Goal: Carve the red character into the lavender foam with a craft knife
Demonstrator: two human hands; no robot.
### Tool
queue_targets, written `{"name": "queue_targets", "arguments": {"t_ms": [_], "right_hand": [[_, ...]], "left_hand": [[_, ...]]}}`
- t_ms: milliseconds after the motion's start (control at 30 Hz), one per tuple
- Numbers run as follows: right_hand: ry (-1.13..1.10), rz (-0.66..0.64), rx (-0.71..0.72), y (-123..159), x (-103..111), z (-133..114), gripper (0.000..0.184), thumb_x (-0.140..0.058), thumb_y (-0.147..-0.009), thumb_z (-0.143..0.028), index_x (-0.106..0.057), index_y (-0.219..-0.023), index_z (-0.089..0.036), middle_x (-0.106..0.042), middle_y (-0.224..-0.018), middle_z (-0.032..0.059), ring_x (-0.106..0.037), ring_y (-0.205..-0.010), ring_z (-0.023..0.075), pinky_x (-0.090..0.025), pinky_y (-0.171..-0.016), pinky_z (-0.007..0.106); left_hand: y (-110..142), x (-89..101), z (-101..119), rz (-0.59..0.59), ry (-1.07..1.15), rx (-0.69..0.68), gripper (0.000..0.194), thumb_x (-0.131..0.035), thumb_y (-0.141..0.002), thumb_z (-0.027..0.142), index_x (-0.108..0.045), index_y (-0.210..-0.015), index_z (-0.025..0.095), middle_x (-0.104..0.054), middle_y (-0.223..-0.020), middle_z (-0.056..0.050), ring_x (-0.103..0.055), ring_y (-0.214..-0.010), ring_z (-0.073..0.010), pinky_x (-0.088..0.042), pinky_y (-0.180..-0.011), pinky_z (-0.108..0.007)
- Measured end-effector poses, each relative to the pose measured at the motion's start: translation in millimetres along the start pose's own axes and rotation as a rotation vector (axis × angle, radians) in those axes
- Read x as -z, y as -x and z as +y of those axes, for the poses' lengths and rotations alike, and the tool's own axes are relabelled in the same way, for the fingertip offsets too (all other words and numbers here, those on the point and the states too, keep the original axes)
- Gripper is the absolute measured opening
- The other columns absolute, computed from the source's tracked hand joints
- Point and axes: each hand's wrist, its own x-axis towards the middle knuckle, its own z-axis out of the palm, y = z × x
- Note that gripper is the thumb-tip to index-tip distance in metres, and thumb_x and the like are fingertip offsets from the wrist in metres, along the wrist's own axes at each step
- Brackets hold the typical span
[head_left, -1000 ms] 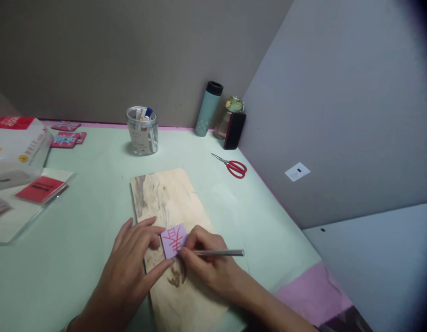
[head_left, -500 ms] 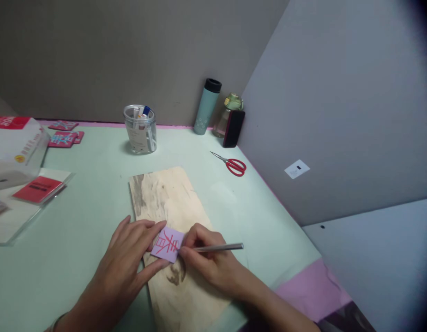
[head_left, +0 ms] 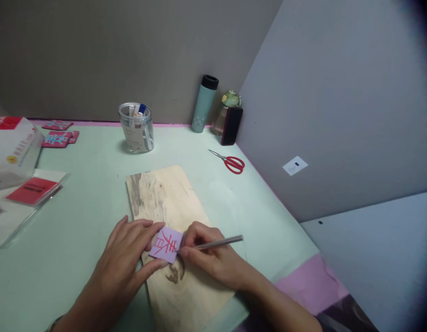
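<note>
A small lilac paper square with a red character [head_left: 166,244] lies on a pale wooden board [head_left: 165,198] on the mint-green table. My left hand [head_left: 125,263] pinches the square's left side between thumb and fingers, holding it flat on the board. My right hand [head_left: 209,260] grips a thin metal craft knife [head_left: 220,242] like a pen. Its tip touches the right edge of the square.
Red scissors [head_left: 230,162] lie to the right of the board. A clear jar of pens [head_left: 136,127], a teal flask [head_left: 203,103], a glass bottle [head_left: 227,110] and a dark phone [head_left: 232,126] stand at the back. Red cards [head_left: 57,138] and packets [head_left: 28,190] lie left.
The paper square has been turned anticlockwise under my left hand. Both hands stay at the same spot on the board, and the knife handle has tilted up slightly.
</note>
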Motion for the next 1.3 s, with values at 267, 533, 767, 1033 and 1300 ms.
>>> {"name": "queue_targets", "arguments": {"t_ms": [267,533,767,1033,1300], "right_hand": [[0.016,0.058,0.008,0.7,-4.0,0.0,0.020,-0.065,-0.091,-0.029,-0.052,-0.077,-0.021,-0.055,-0.070,-0.0020,-0.042,-0.062,0.0123,-0.032,-0.052,0.025],[0.105,0.105,0.051,0.7,-5.3,-1.2,0.019,-0.063,-0.091,-0.023,-0.052,-0.075,-0.021,-0.054,-0.068,-0.0032,-0.042,-0.058,0.0109,-0.033,-0.053,0.025],[0.105,0.102,0.044,0.4,-6.9,-2.6,0.020,-0.062,-0.092,-0.024,-0.052,-0.075,-0.021,-0.052,-0.067,-0.0036,-0.042,-0.058,0.0111,-0.033,-0.052,0.023],[0.101,0.084,0.022,0.6,-4.9,-1.9,0.018,-0.063,-0.092,-0.025,-0.054,-0.077,-0.021,-0.053,-0.070,-0.0033,-0.043,-0.061,0.0115,-0.034,-0.055,0.025],[0.114,0.102,0.029,0.8,-7.2,-4.5,0.018,-0.061,-0.091,-0.022,-0.052,-0.076,-0.021,-0.052,-0.070,-0.0031,-0.043,-0.060,0.0116,-0.034,-0.055,0.025]], "left_hand": [[-0.1,-0.2,-0.4,0.016,-0.009,0.011,0.053,-0.060,-0.097,0.062,-0.055,-0.139,0.030,-0.072,-0.111,-0.005,-0.062,-0.120,-0.0317,-0.030,-0.120,-0.056],[0.1,1.5,0.7,-0.013,0.003,0.014,0.054,-0.061,-0.097,0.059,-0.052,-0.141,0.029,-0.072,-0.114,-0.006,-0.061,-0.122,-0.0323,-0.028,-0.120,-0.058],[0.3,-1.2,-2.2,0.016,-0.006,0.005,0.054,-0.061,-0.096,0.060,-0.056,-0.140,0.028,-0.073,-0.113,-0.006,-0.063,-0.120,-0.0322,-0.032,-0.118,-0.058],[0.6,-0.5,-2.3,0.004,-0.006,0.002,0.055,-0.062,-0.096,0.059,-0.054,-0.141,0.029,-0.072,-0.113,-0.006,-0.063,-0.120,-0.0322,-0.031,-0.118,-0.057],[-1.5,1.3,0.4,-0.017,-0.006,0.007,0.054,-0.060,-0.097,0.060,-0.052,-0.140,0.029,-0.071,-0.114,-0.006,-0.062,-0.121,-0.0328,-0.029,-0.118,-0.057]]}}
